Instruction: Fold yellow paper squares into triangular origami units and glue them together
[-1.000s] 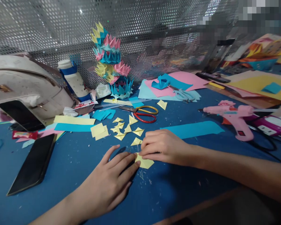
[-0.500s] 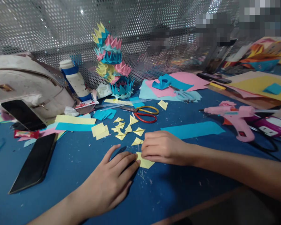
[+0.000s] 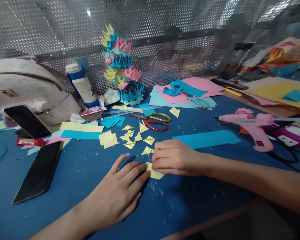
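Observation:
A small yellow paper square (image 3: pixel 156 174) lies on the blue table between my hands, partly covered by their fingers. My left hand (image 3: pixel 122 186) is open and spread, its fingertips pressing on the paper's left edge. My right hand (image 3: pixel 172 156) is closed, with curled fingers pinching the paper from the upper right; the exact fold under them is hidden. Just beyond lie several folded yellow paper triangles (image 3: pixel 148 140) and some flat yellow squares (image 3: pixel 108 139). Red-and-yellow-handled scissors (image 3: pixel 157 120) rest behind these.
A pink glue gun (image 3: pixel 257 128) and a blue paper strip (image 3: pixel 207 138) lie to the right. At left are a black phone (image 3: pixel 37 173), another phone (image 3: pixel 27 121) against a white backpack (image 3: pixel 22 80), and a bottle (image 3: pixel 81 83). A colourful folded-paper model (image 3: pixel 121 56) stands behind.
Both hands keep nearly the same place on the yellow paper, with only tiny finger shifts. The whole view has drifted slightly.

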